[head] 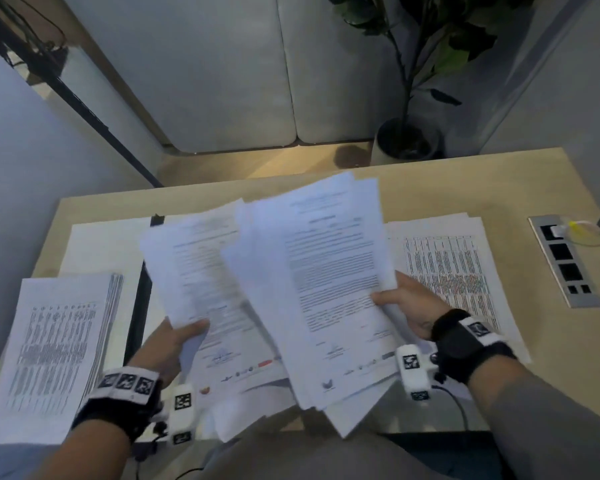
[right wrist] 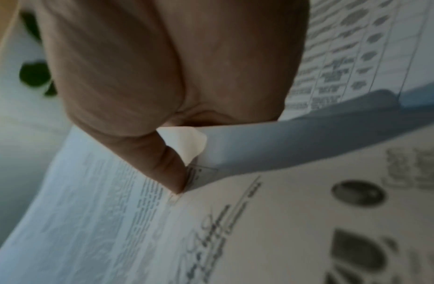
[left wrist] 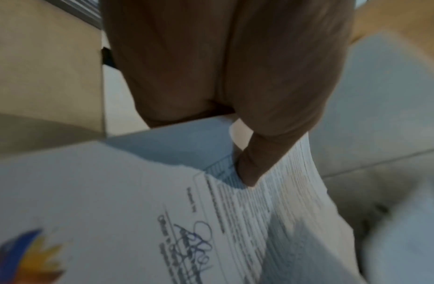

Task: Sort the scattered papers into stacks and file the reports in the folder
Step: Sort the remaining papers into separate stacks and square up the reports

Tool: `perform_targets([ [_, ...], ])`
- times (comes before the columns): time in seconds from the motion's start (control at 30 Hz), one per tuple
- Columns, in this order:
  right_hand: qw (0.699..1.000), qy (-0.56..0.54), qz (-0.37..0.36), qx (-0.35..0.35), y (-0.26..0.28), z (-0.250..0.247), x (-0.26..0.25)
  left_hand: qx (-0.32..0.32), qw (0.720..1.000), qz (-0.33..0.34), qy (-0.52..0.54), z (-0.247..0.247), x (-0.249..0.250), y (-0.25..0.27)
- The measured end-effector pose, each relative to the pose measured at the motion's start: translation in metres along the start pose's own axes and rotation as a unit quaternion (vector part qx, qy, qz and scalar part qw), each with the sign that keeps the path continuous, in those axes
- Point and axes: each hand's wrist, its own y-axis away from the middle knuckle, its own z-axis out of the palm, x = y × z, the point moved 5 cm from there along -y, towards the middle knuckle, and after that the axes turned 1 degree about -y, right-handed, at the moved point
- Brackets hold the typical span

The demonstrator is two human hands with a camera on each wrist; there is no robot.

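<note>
While fanned | papers (head: pixel 326 271) betw. both grips | L hand (head: pixel 168 344), R hand (head: pixel 409 306)

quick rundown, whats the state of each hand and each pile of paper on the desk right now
left hand: grips a bundle of letter pages, lifted off the desk
right hand: grips a second, thicker bundle of letters, also lifted
left table stack: lying flat, squared up
right table sheets: lying flat, partly hidden by the held pages
black folder: lying on the desk under papers; open or closed unclear

A light wooden table (head: pixel 430 188) carries paper stacks at left (head: pixel 52 341) and right (head: pixel 444 268), with a metal socket panel (head: pixel 565 261) set in
</note>
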Motion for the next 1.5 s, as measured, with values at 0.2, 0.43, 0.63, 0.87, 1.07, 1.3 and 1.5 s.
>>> perform_targets([
  [0.2,0.947,0.308,0.071,0.060,-0.042,0.048,0.044,0.054,0.977,-0.050,-0.199,-0.020,-0.080,-0.060],
  [0.43,0.949,0.295,0.040,0.099,-0.050,0.065,0.037,0.021,0.991,-0.127,0.016,-0.015,-0.081,-0.041],
  [0.63,0.967,0.239,0.029,0.082,-0.051,0.052,0.012,-0.033,0.987,-0.134,0.085,-0.012,-0.067,-0.037],
  [0.87,0.932,0.307,-0.024,0.190,-0.018,0.002,-0.050,-0.033,0.991,-0.100,0.077,-0.011,-0.061,-0.041],
  [1.07,0.960,0.099,-0.099,0.242,0.027,-0.033,-0.093,-0.049,0.995,-0.071,0.041,-0.014,-0.067,-0.046],
  [1.3,0.980,0.186,0.001,0.073,-0.024,0.040,-0.001,-0.081,0.992,-0.072,0.067,0.023,-0.065,-0.043],
  [1.5,0.982,0.171,0.073,0.021,-0.043,0.085,0.068,-0.081,0.993,-0.074,0.054,0.038,-0.067,-0.036],
])
